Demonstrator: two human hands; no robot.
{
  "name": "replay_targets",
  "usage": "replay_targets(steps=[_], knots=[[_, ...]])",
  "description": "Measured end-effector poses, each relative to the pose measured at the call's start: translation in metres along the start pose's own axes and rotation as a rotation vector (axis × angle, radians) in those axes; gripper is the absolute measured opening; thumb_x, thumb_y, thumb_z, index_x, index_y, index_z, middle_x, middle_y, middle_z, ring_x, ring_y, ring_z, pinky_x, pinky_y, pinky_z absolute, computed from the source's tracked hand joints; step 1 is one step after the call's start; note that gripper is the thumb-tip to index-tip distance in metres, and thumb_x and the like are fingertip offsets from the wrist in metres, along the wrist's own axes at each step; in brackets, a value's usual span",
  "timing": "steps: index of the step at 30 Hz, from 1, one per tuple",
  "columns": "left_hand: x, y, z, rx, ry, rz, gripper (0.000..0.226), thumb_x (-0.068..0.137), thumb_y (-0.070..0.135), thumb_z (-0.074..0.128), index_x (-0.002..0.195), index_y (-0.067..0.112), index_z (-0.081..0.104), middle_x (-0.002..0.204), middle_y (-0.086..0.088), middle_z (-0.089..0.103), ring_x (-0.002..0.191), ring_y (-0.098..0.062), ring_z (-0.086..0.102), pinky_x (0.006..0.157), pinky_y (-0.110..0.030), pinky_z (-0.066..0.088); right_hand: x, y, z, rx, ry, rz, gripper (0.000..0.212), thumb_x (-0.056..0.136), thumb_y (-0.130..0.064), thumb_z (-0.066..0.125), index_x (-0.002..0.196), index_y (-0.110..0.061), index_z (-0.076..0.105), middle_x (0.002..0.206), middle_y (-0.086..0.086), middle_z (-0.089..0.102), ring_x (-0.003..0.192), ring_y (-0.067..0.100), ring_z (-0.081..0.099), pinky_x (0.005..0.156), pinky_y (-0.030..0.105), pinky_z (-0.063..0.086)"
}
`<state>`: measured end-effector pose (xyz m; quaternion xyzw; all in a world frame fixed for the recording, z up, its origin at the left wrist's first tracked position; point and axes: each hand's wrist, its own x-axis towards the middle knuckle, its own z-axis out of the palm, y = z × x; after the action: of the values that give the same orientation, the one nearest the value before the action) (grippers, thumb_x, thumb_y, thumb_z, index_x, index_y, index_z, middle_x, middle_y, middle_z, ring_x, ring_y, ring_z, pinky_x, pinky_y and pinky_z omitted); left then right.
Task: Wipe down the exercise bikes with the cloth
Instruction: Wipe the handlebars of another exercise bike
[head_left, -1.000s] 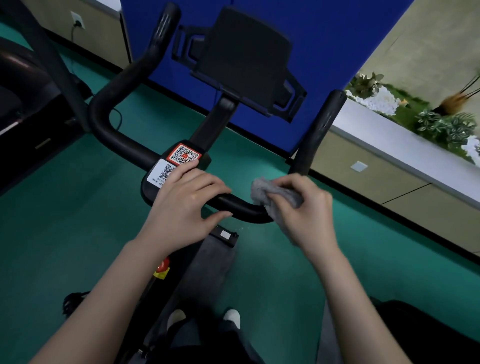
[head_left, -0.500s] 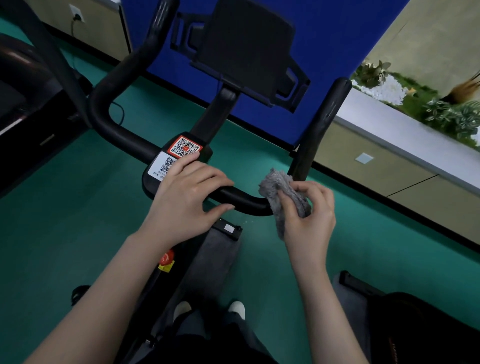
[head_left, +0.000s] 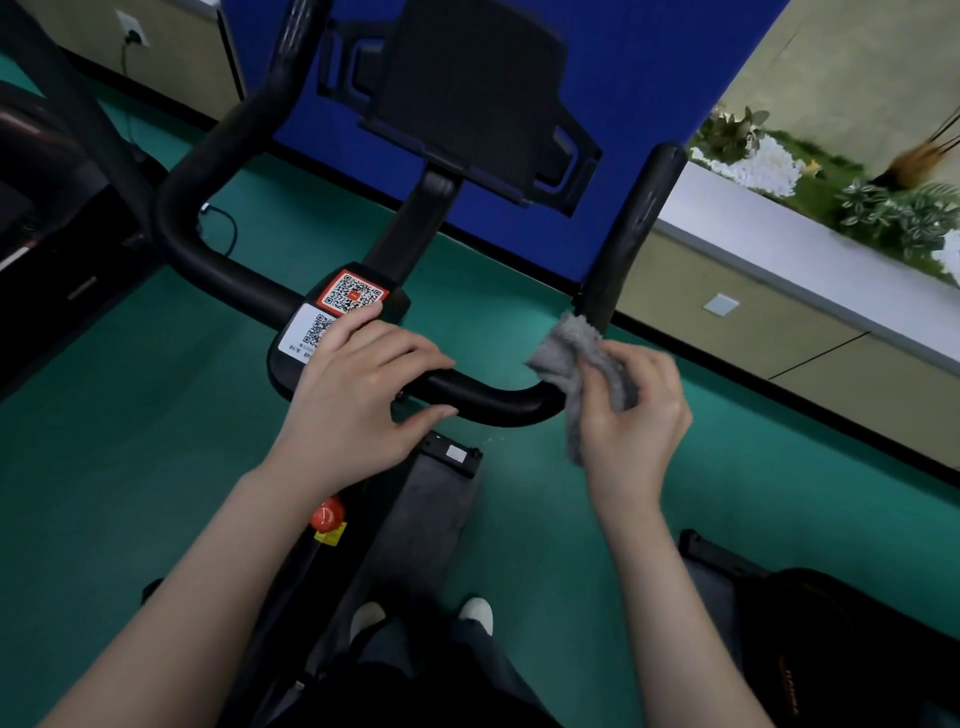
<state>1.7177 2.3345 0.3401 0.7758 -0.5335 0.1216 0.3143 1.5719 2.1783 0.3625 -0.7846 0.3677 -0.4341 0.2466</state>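
While the left hand (head_left: 363, 395) is clasping the middle of the handlebar (head_left: 498, 402), with its fingers lying over the top of the bar and its thumb running along the near side, the right hand (head_left: 636, 421) is gripping a grey cloth (head_left: 571, 353). That cloth is sitting bunched between the curled fingers and the thumb, and it is pressing against the bend where the bar is turning up into the right-side grip (head_left: 628, 234). Its fluffy upper end is touching the foot of that grip, and a loose tail is hanging down beside the heel of the hand.

Both forearms are reaching forward over the exercise bike (head_left: 415, 228), whose stem is rising from the bar's centre to a black tablet holder (head_left: 467, 88). Just beyond the left fingers, a red QR sticker (head_left: 353, 293) and a white QR sticker (head_left: 311, 332) are lying side by side on the centre block, the fingertips overlapping the white one's edge. A red knob (head_left: 327, 514) is showing below the left wrist, on the frame. Two white shoe tips (head_left: 475, 613) are peeking out either side of the frame, standing on the green floor (head_left: 130, 441).

Beyond the bike, a blue panel (head_left: 649, 62) is standing upright, and to the right a pale ledge (head_left: 779, 249) is carrying green plants (head_left: 893, 208) and white pebbles (head_left: 753, 166). A black bag (head_left: 831, 649) is lying at the lower right.
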Motion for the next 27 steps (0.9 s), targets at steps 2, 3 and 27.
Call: replay_targets(steps=[2,3,27], knots=[[0.000,0.000,0.000,0.001,-0.004,-0.005,0.032,0.078,0.043,0.070,0.101,0.021,0.071,0.098,0.010,0.067,0.092,-0.014,0.062,0.112,-0.033,0.026,0.006,0.003,0.000,-0.010,0.030,0.018,0.014,0.077,0.008,0.067,0.090,0.003,0.070,0.088,0.005,0.058,0.081,-0.002,0.049,0.079,-0.002,0.033],[0.000,0.000,0.000,-0.002,-0.008,-0.007,0.032,0.078,0.043,0.070,0.101,0.021,0.071,0.098,0.010,0.067,0.092,-0.014,0.062,0.112,-0.033,0.026,0.002,0.001,0.001,-0.005,0.024,0.013,0.015,0.077,0.009,0.067,0.090,0.004,0.070,0.089,0.007,0.058,0.081,-0.002,0.049,0.079,-0.002,0.033],[0.001,0.034,0.024,-0.104,-0.121,0.015,0.040,0.084,0.045,0.063,0.114,0.019,0.066,0.105,0.007,0.063,0.100,-0.013,0.057,0.108,-0.031,0.028,-0.062,0.002,0.031,0.491,0.229,0.734,0.017,0.091,-0.007,0.058,0.094,-0.022,0.065,0.092,-0.002,0.069,0.087,0.010,0.062,0.090,0.040,0.051]])
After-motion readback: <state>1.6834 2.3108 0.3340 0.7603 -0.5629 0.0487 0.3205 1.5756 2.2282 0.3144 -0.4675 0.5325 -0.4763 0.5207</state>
